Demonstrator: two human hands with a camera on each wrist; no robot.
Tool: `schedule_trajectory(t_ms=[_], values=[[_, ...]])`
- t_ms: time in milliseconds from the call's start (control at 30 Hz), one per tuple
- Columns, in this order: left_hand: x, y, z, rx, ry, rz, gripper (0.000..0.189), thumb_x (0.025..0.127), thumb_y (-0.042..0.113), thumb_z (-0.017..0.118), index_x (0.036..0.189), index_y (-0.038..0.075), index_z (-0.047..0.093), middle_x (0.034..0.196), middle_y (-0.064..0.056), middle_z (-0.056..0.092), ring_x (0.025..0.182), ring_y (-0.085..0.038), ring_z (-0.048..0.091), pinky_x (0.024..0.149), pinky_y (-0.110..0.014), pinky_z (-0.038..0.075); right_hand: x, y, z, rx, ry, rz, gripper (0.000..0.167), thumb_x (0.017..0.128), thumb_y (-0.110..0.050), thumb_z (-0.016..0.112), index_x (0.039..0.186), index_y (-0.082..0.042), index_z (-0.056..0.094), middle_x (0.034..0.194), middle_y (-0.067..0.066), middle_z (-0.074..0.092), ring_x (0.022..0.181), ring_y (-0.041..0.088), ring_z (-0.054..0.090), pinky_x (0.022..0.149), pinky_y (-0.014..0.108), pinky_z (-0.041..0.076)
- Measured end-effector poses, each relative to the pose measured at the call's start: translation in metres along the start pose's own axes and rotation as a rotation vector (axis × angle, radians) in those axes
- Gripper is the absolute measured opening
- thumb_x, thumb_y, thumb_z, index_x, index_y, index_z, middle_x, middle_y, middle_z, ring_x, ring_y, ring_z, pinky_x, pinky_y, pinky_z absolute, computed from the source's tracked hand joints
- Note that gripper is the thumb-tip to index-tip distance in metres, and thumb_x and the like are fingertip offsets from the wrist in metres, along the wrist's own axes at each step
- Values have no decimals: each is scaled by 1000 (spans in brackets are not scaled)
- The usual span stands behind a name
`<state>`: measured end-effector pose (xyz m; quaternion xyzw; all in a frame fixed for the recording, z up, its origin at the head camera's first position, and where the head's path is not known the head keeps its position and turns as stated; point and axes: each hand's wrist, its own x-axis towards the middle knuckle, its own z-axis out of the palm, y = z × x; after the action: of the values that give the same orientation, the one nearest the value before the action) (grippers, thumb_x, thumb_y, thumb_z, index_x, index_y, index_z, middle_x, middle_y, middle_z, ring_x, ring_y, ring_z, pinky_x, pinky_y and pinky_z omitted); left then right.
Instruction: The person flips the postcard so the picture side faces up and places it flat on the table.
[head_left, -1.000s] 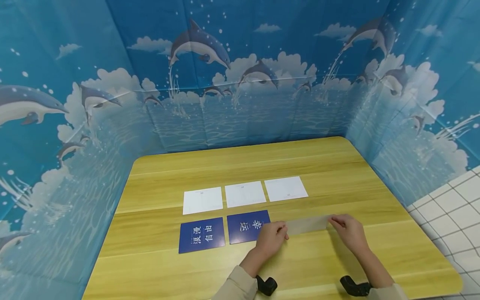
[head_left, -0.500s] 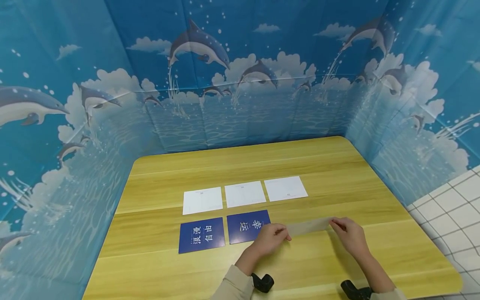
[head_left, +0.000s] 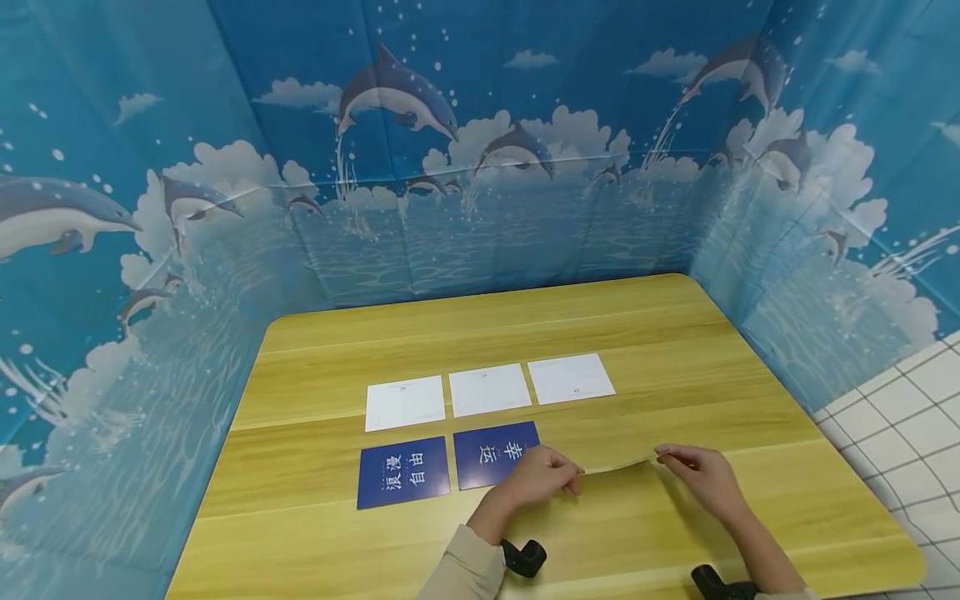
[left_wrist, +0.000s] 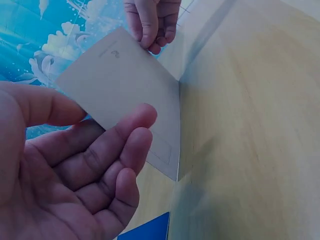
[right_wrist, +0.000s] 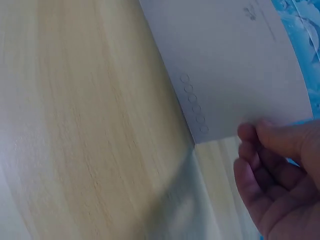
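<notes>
We saw a dolphin-printed curtain (head_left: 480, 237) running along the left edge of the wood-grain table surface (head_left: 315, 354), behind its far edge and down past its far right corner. Closer to the left edge than to the right, we had the left white postcard (head_left: 405, 402) and, just beside it toward the near edge, the left dark-blue card (head_left: 403, 472) with white characters. Next came the middle white postcard (head_left: 491, 389), with the right dark-blue card (head_left: 491, 454) on its near-edge side.

Our left hand (head_left: 540, 477) pinched one end of the held postcard (left_wrist: 105, 70) between thumb and fingers, beside that card's right end. The right white postcard (head_left: 572, 378) lay flat nearer the far edge. The held postcard was tilted up near the near edge, printed circles down one side; we could not tell whether its lower edge touched the surface. Our right hand (head_left: 703, 477), apart from the left, pinched the opposite end. White tiles (head_left: 922, 442) showed beyond the right edge.
</notes>
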<state>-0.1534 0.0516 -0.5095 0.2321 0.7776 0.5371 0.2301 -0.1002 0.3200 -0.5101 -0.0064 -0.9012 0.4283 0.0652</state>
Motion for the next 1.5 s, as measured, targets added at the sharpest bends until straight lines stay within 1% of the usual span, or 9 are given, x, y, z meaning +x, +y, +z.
schedule_trajectory(t_ms=[267, 400, 600, 733, 867, 1000, 1167, 1367, 1500], values=[[-1, 2, 0, 55, -51, 6, 29, 89, 14, 53, 73, 1, 73, 78, -1, 70, 65, -6, 61, 47, -18, 33, -3, 17, -11, 237, -181, 107, 34, 91, -15, 58, 114, 9, 59, 108, 19, 63, 90, 0, 58, 75, 21, 47], [-2, 0, 1, 68, -53, 22, 26, 88, 13, 54, 74, 1, 74, 70, 0, 68, 62, -6, 60, 44, -19, 29, -4, 26, -17, 448, -293, 114, 35, 93, -9, 54, 118, 14, 53, 111, 5, 63, 95, 0, 57, 79, 21, 47], [-3, 0, 2, 77, -61, 29, 25, 89, 13, 55, 76, 2, 74, 67, 1, 67, 59, -7, 58, 44, -18, 30, -4, 35, -22, 872, -442, 137, 29, 98, -4, 39, 116, 4, 61, 111, -7, 63, 101, 4, 57, 84, 24, 45], [-3, 1, 3, 80, -59, 35, 24, 89, 14, 57, 77, 3, 74, 66, 0, 67, 59, -6, 57, 44, -19, 30, -2, 34, -24, 989, -495, 121, 38, 100, -4, 29, 114, -4, 65, 111, -1, 64, 101, 10, 58, 85, 28, 46], [-3, 0, 3, 94, -60, 42, 23, 89, 14, 58, 77, 4, 74, 65, 0, 67, 55, -8, 55, 44, -19, 31, -1, 27, -24, 876, -456, 202, 31, 99, -7, 38, 110, -2, 67, 105, -3, 66, 96, 8, 60, 81, 27, 47], [-3, 0, 4, 125, -53, 42, 24, 88, 15, 58, 73, 5, 74, 63, 4, 66, 47, -8, 49, 42, -18, 30, -1, 21, -22, 581, -363, 288, 28, 92, -14, 55, 108, 7, 65, 99, -4, 67, 85, 4, 60, 71, 26, 49], [-4, -1, 8, 175, -12, 49, 29, 87, 14, 57, 63, 6, 71, 61, 8, 64, 38, -5, 37, 39, -18, 28, -1, 21, -15, 327, -321, 283, 38, 85, -19, 66, 107, 12, 62, 104, 14, 65, 86, 3, 60, 72, 26, 49], [-1, -4, 15, 274, 71, 90, 39, 84, 9, 54, 47, 13, 46, 46, 11, 41, 36, -4, 23, 40, -18, 19, 0, 18, -4, 156, -239, 312, 37, 81, -23, 71, 104, 6, 67, 102, 16, 66, 86, 11, 62, 71, 26, 49], [5, -7, 22, 391, 178, 99, 38, 85, 7, 51, 48, 13, 45, 66, 7, 62, 36, -4, 13, 40, -18, 17, 5, 13, 3, 48, -168, 287, 36, 80, -24, 72, 101, 5, 68, 98, 16, 66, 89, 24, 62, 69, 28, 49]])
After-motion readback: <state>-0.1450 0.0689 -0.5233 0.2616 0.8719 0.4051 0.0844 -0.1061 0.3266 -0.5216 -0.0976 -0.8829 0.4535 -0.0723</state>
